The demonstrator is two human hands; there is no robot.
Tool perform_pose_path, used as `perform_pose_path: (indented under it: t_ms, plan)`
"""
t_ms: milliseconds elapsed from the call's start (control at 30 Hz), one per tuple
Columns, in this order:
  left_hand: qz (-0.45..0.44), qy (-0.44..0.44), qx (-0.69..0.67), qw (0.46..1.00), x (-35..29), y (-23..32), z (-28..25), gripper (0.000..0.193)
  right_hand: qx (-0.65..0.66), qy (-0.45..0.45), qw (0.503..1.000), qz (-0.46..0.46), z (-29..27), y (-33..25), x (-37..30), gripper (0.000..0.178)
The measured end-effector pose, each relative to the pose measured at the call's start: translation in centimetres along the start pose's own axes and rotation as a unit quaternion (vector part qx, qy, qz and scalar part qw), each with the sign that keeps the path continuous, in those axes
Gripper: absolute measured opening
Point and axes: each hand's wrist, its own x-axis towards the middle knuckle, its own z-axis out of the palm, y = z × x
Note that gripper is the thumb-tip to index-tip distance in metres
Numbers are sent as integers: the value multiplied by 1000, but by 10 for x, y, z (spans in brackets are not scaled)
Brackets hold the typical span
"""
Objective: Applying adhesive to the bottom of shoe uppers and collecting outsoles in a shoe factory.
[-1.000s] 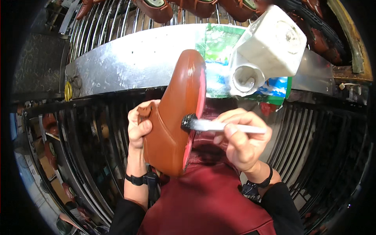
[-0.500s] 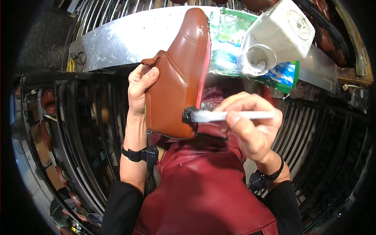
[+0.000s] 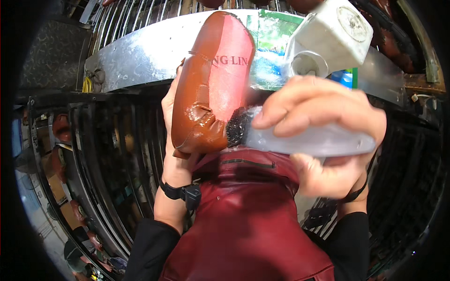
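Observation:
A brown leather boot upper [image 3: 190, 89] is turned so its pink sole side [image 3: 229, 84] faces up. The folded leather at its heel end looks wet and shiny. My left hand [image 3: 170, 105] grips it from behind on the left, with most fingers hidden by the boot. In my right hand [image 3: 328, 110] is a brush [image 3: 323, 140] with a pale translucent handle, gripped between thumb and fingers and slightly blurred. Its dark wet bristles [image 3: 237, 126] touch the lower right edge near the heel.
Beyond the boot, a white plastic jug [image 3: 328, 37] with a round opening rests on a green and blue printed sheet [image 3: 276, 28]. Under these runs a metal ledge [image 3: 126, 65]. Black racks [image 3: 112, 154] stand on both sides, with brown shoes at left. A red apron [image 3: 243, 225] covers my lap.
My left hand has rolled the boot from its side, bringing the pink underside into view. My right hand has turned and lifted, with the brush still near the heel edge.

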Motion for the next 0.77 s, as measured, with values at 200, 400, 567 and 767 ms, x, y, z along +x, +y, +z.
perform_pose_path:
  t_ms: [200, 400, 567, 767]
  plan:
    - [132, -15, 356, 925, -27, -14, 15, 39, 87, -58, 994, 41, -42, 57, 21, 36]
    - [121, -64, 272, 953, -25, 23, -14, 70, 239, 351, 892, 152, -18, 92, -45, 26]
    - [174, -29, 340, 924, -55, 39, -25, 90, 345, 442, 799, 219, 14, 48, -55, 32]
    - [252, -289, 382, 841, -54, 48, -66, 80, 320, 351, 840, 263, -3, -10, -15, 38]
